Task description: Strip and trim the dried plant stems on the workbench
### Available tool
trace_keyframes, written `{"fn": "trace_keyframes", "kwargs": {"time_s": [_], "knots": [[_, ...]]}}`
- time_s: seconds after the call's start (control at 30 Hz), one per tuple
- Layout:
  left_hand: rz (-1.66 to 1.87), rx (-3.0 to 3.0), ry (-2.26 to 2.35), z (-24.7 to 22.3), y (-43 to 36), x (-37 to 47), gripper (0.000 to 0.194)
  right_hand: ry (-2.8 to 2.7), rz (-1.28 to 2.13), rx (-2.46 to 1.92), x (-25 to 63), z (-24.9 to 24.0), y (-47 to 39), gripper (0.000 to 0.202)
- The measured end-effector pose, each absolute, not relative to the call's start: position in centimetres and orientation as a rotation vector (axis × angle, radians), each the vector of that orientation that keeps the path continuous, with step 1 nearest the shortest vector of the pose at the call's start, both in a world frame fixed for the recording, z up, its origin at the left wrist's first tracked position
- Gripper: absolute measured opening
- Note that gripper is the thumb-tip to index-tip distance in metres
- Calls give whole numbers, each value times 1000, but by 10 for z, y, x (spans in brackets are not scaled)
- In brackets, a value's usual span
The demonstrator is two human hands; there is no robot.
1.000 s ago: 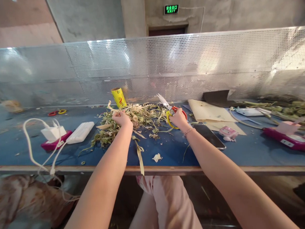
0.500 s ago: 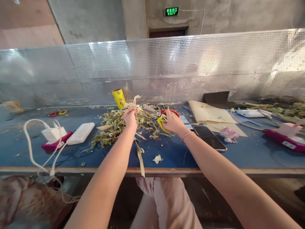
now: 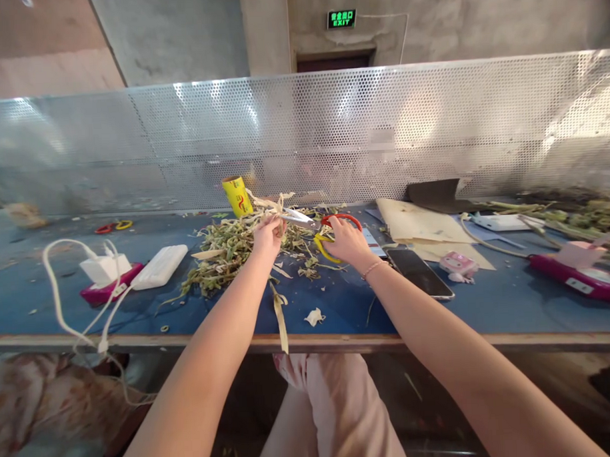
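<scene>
My right hand (image 3: 346, 239) is closed around the red and yellow handles of a pair of scissors (image 3: 304, 218), whose metal blades point left toward my other hand. Pinched in my left hand (image 3: 268, 233) is a pale dried plant strip (image 3: 281, 201) that stands up above the fingers. The blades are spread a little and reach the strip just over those fingertips. Under and behind my left hand lies a heap of dried greenish plant stalks (image 3: 220, 251). A long pale strip (image 3: 281, 319) hangs over the table's front edge.
A yellow tube (image 3: 237, 196) stands behind the heap. To the left are a white power bank (image 3: 161, 267), a magenta power strip (image 3: 104, 289) and other scissors (image 3: 113, 226). A phone (image 3: 419, 272), pink toy (image 3: 459, 266) and paper (image 3: 419, 223) lie right. A perforated metal screen (image 3: 302, 135) borders the back.
My left hand has moved slightly right, toward the scissors. The blades have lifted and now meet the pale strip above my fingers. My right hand keeps its hold on the handles.
</scene>
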State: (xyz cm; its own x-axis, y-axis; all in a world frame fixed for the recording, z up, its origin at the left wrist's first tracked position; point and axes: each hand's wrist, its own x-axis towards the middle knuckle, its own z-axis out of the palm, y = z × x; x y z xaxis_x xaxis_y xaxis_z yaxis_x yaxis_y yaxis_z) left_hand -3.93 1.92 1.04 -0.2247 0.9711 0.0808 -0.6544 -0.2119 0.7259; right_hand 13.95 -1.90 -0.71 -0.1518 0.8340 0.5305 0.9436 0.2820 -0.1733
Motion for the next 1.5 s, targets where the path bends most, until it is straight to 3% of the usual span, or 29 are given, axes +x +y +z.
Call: {"fn": "trace_keyframes", "kwargs": {"time_s": [1.2, 1.5], "knots": [[1615, 520, 650, 11, 18, -37, 18, -2075, -214, -1537, 140, -3, -18, 26], [1624, 527, 619, 14, 15, -37, 21, -1899, 72, -1466, 141, -12, -9, 26]]}}
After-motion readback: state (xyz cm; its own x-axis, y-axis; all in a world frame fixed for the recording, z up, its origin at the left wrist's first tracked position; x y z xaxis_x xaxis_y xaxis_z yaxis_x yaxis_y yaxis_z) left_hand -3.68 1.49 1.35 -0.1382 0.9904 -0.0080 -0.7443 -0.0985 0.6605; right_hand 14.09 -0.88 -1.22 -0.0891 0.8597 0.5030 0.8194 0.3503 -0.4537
